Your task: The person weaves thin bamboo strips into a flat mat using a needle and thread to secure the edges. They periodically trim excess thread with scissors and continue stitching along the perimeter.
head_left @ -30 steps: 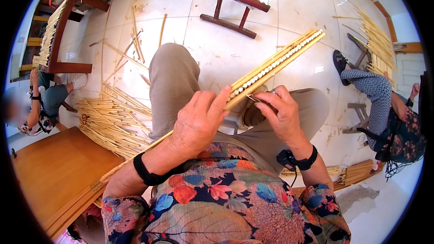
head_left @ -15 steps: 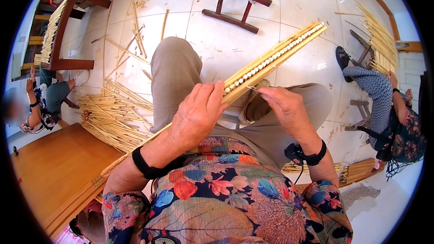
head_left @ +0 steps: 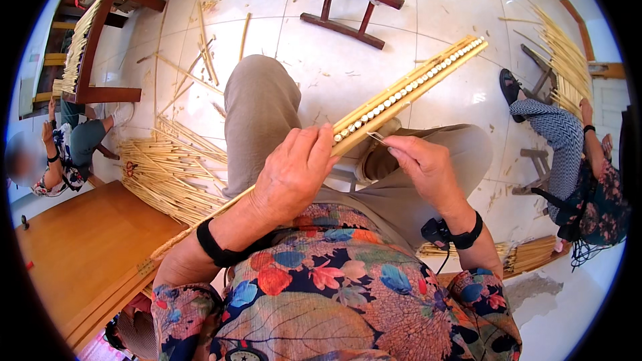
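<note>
A long, narrow strip of pale straw-coloured stalks [head_left: 428, 93] slants up to the right over my lap, with a row of small round white knobs [head_left: 404, 95] along its middle. My left hand [head_left: 294, 170] is closed around its near end, and a thin stalk tail [head_left: 212, 212] runs back under my left forearm. My right hand [head_left: 428, 166] pinches a thin, bent metal piece [head_left: 377, 138] between thumb and fingers. The tip of that piece lies at the strip's lower edge, just right of my left hand. Whether it enters the stalks is too small to tell.
Loose stalks [head_left: 170, 177] are heaped on the floor at left beside a brown wooden board [head_left: 93, 241]. A dark wooden frame [head_left: 341, 30] stands ahead. Two other people sit at far left and far right; more stalks [head_left: 562, 60] are bundled beside the right one.
My right hand has shifted slightly down, and more of the metal piece shows beyond its fingertips. My left hand keeps its grip on the strip.
</note>
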`<state>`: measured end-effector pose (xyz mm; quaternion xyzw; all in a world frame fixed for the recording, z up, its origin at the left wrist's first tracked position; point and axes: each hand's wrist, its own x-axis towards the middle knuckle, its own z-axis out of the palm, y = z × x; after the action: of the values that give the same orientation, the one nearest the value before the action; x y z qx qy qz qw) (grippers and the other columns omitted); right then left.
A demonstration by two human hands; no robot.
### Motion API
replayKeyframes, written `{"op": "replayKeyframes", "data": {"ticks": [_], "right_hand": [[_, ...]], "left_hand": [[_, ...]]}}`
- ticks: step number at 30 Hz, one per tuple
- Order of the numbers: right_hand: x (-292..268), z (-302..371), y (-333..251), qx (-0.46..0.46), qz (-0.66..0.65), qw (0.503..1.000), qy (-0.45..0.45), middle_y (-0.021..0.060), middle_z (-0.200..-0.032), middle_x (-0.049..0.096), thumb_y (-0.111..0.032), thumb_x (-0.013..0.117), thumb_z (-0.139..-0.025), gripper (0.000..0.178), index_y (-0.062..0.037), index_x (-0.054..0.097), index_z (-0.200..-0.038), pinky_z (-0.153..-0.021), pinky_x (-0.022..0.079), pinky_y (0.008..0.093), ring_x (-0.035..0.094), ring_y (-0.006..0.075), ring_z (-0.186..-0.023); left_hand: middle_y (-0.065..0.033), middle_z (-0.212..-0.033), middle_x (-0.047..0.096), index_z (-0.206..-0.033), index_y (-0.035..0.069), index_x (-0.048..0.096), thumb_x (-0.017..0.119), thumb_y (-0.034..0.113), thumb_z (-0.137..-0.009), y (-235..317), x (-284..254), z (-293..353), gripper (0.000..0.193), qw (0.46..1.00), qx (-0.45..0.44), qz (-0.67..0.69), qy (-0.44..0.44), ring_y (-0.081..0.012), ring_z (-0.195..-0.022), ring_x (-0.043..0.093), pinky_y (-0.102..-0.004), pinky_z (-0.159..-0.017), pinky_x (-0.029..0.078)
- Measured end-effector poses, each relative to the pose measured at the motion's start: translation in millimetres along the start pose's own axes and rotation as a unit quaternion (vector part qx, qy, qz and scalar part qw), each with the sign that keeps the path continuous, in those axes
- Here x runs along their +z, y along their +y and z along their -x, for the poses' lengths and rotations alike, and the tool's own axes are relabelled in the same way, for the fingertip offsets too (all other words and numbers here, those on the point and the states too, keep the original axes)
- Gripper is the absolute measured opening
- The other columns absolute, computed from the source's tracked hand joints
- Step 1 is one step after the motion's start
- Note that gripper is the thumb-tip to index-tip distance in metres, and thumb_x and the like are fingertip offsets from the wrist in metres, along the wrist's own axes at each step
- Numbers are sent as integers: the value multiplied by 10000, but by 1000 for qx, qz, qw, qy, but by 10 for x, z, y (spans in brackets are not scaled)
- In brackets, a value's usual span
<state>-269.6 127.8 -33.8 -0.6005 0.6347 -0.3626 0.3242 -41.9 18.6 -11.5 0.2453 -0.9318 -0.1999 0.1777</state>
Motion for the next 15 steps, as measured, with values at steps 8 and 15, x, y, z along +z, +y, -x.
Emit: {"op": "replayKeyframes", "data": {"ticks": [8, 15], "right_hand": [[11, 45, -19, -42, 65, 997, 15, 102, -800, 630, 13, 638, -846, 291, -74, 635, -1123, -588, 511, 321, 638, 241, -684], [121, 29, 65, -79, 48, 995, 40, 98, -730, 595, 31, 642, -821, 306, -70, 623, -1110, -542, 500, 333, 626, 244, -640]], "left_hand": [[-195, -995, 574, -1192, -107, 529, 750, 18, -716, 30, 13, 14, 540, 1000, 17, 2, -6, -321, -812, 594, -388, -675, 523], [-208, -997, 570, -1194, -122, 520, 743, 10, -716, 38, -8, 6, 544, 999, 28, 5, -15, -330, -802, 588, -389, -667, 517]]}}
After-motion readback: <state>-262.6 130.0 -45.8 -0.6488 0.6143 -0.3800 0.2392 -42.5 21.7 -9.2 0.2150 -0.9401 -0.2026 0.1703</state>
